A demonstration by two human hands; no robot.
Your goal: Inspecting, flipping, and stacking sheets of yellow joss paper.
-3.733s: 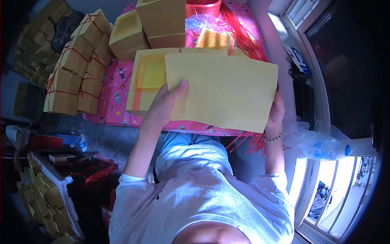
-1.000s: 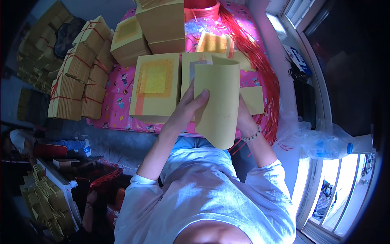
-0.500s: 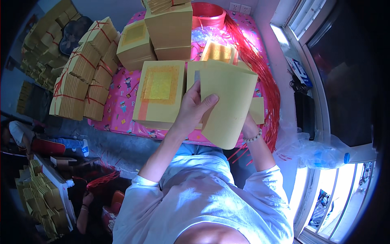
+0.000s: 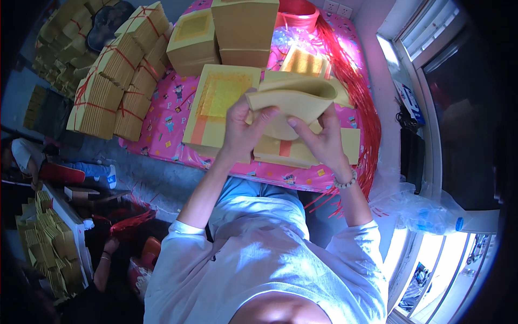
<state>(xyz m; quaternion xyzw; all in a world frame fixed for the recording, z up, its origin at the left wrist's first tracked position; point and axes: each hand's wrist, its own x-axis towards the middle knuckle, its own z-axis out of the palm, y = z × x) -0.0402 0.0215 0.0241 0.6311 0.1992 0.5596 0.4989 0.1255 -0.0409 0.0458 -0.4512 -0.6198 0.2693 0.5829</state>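
Between my two hands is a curled wad of plain yellow paper, bent over so its open fold faces right. My left hand grips its left end, with the thumb across the near face. On the right side, my right hand holds it with the thumb in front and the fingers partly hidden behind. Just left of my hands stands a thick stack of yellow paper with a gold square and an orange band on top. Under the held paper lies another yellow paper pile, partly covered.
A pink patterned cover spreads under the stacks. Tall yellow blocks stand behind, near a red basin. Red strings hang along the right edge. Tied paper bundles rise at left. Another person's hand shows lower left.
The yellow paper has gone from upright and gently curved to tilted and folded over. My right hand has come from behind it into sight, thumb in front. The whole view has shifted slightly.
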